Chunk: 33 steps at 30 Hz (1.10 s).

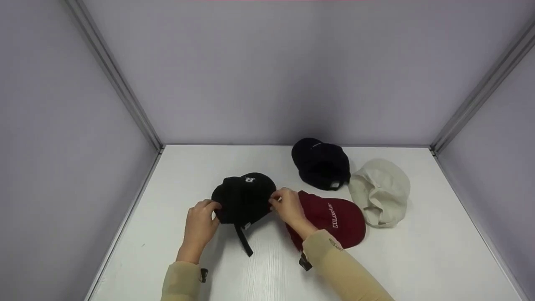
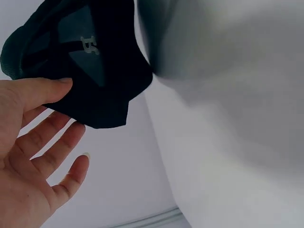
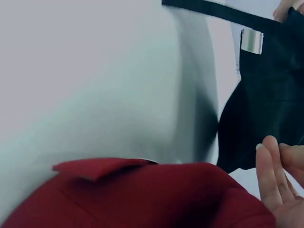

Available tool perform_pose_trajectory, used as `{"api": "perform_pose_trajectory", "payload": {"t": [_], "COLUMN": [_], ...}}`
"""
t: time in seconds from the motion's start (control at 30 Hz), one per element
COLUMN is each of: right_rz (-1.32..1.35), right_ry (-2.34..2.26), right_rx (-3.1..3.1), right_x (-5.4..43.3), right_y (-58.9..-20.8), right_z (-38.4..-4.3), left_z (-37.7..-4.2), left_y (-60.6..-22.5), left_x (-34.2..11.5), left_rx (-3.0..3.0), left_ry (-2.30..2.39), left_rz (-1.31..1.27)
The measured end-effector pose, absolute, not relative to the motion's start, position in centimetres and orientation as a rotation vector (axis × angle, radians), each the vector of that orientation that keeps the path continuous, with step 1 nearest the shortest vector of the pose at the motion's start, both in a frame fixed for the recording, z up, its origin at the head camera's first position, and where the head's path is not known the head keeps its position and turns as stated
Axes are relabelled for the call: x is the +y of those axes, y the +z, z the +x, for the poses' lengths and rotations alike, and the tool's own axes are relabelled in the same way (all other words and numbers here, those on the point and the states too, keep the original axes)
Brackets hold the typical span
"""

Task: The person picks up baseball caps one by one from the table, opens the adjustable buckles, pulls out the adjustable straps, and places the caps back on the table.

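Observation:
Both hands hold a black baseball cap [image 1: 240,200] by its opposite sides. The left hand [image 1: 200,223] pinches its left edge; in the left wrist view the thumb lies over the fabric with the fingers beneath, the lower ones spread. The right hand [image 1: 288,205] pinches the right edge between thumb and fingertips. White lettering shows on the cap's far side. A loose strap [image 1: 244,241] dangles from the near edge beside a metal buckle [image 3: 252,41]. Under the right wrist lies a dark red cap [image 1: 336,221] with white lettering, partly hidden by that hand and forearm.
A dark navy cap [image 1: 321,164] lies toward the back of the white table [image 1: 267,276]. Right of it sits a crumpled beige cap [image 1: 381,192], close against the red one. Grey panels [image 1: 267,75] wall the table at the back and both sides.

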State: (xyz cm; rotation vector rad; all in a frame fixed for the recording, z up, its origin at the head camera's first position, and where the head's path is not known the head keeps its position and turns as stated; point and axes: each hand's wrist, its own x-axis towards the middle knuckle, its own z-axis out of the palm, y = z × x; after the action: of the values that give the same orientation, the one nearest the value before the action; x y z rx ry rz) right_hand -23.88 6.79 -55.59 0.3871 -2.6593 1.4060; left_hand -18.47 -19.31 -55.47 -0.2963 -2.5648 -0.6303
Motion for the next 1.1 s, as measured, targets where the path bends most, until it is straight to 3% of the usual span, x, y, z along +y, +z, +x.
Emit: {"api": "perform_pose_trajectory", "payload": {"t": [0.23, 0.73, 1.1], "right_rz": [0.531, 0.702, 0.793], "right_ry": [1.138, 1.109, 1.173], "right_rx": [-2.676, -2.741, -2.929], "right_x": [6.0, 5.3, 4.9], "right_y": [-56.7, -57.7, -57.8], "right_z": [-23.5, -22.3, -21.6], "left_z": [-18.7, -18.3, -19.3], "left_y": [-56.7, -56.6, -56.4], "left_x": [-19.6, -18.3, -16.3], "left_rx": [-2.659, -2.684, -2.716], "left_ry": [-0.604, -0.691, -0.512], "left_rz": [-0.339, -0.280, -0.518]}}
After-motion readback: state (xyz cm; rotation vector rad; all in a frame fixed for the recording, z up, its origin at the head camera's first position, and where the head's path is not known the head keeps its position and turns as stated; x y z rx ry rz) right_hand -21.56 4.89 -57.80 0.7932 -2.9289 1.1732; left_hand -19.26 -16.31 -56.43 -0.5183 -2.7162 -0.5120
